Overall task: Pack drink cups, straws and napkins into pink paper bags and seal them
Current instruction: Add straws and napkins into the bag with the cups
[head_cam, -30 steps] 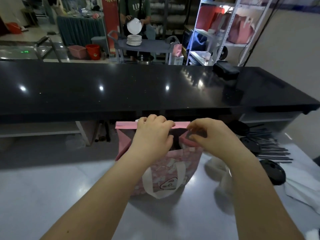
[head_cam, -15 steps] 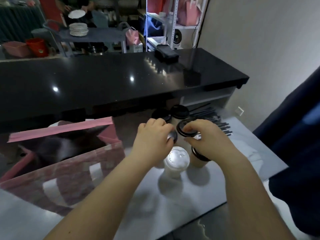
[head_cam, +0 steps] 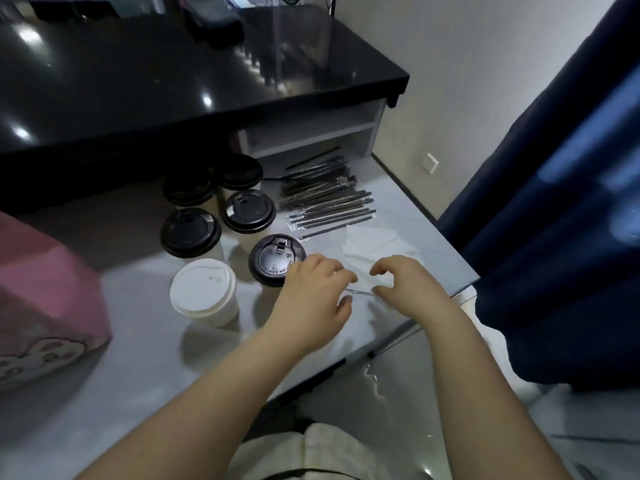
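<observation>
Several paper cups stand on the pale table: one with a white lid [head_cam: 203, 289] nearest me, and black-lidded ones [head_cam: 277, 259] [head_cam: 190, 232] [head_cam: 250, 210] behind it. Wrapped dark straws [head_cam: 325, 199] lie in a pile to their right, with white napkins [head_cam: 375, 242] in front of the pile. The pink paper bag [head_cam: 52, 289] stands at the left edge, partly cut off. My left hand [head_cam: 315, 292] and right hand [head_cam: 405, 285] hover with curled fingers over the near napkin edge. A thin clear strip [head_cam: 360, 292] runs between their thumbs; whether my left hand pinches it is unclear.
A raised black counter [head_cam: 173, 71] overhangs the back of the table, with a white shelf [head_cam: 311, 133] under it. Dark blue cloth [head_cam: 554, 220] hangs close on the right. The table's front right edge [head_cam: 398, 344] runs just under my right forearm.
My view swung right and down, from the bag's mouth to the cups. Both hands left the bag, passed over the cup lids, and now sit over the napkins.
</observation>
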{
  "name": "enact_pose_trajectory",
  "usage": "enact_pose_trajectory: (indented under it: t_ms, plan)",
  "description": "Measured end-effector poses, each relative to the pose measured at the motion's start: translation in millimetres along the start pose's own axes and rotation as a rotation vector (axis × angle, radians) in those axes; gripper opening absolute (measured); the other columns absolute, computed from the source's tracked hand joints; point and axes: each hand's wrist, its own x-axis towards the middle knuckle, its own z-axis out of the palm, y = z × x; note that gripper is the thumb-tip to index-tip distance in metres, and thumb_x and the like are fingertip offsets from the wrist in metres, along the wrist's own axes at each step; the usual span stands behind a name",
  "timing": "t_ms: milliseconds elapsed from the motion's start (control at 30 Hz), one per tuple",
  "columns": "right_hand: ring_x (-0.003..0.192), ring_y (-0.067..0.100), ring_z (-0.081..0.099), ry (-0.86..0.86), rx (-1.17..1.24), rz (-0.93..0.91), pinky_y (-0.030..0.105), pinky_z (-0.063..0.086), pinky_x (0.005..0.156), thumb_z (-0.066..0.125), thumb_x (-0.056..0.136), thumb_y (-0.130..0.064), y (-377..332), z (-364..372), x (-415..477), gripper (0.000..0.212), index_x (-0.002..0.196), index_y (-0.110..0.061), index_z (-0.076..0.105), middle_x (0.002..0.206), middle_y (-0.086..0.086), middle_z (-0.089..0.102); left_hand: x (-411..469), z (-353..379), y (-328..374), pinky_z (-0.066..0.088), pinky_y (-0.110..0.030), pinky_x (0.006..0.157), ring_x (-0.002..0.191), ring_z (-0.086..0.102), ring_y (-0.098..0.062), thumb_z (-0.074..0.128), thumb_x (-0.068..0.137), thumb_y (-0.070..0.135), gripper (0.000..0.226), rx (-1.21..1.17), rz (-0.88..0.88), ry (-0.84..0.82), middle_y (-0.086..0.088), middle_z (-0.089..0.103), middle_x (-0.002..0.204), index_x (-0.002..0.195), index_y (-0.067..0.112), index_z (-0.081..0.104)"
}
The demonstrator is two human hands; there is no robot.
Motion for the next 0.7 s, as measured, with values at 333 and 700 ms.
enact_pose_trajectory:
  t_ms: [333,700]
  plan:
    - [0.119,0.027,0.042,0.096,-0.159,0.008,0.039,0.038,0.093,0.066,0.082,-0.052,45.5,36.2,24.3,0.06,0.13,-0.02,0.05,0.131,0.002,0.05,21.0,56.8,14.1,0.036,-0.039,0.098,0.125,0.039,-0.022,0.048,0.094,0.036,0.042,0.039,-0.157,-0.254,0.005,0.051,0.133,0.136,0.027,0.047]
    - [0.128,0.025,0.03,0.295,-0.051,0.086,0.04,0.023,0.106,0.053,0.094,-0.035,48.4,43.8,43.6,0.042,0.134,-0.022,0.048,0.139,-0.001,0.047,36.9,56.0,6.7,0.039,-0.04,0.102,0.127,0.04,-0.024,0.05,0.094,0.032,0.043,-0.053,-0.302,-0.229,0.002,0.053,0.135,0.137,0.024,0.049]
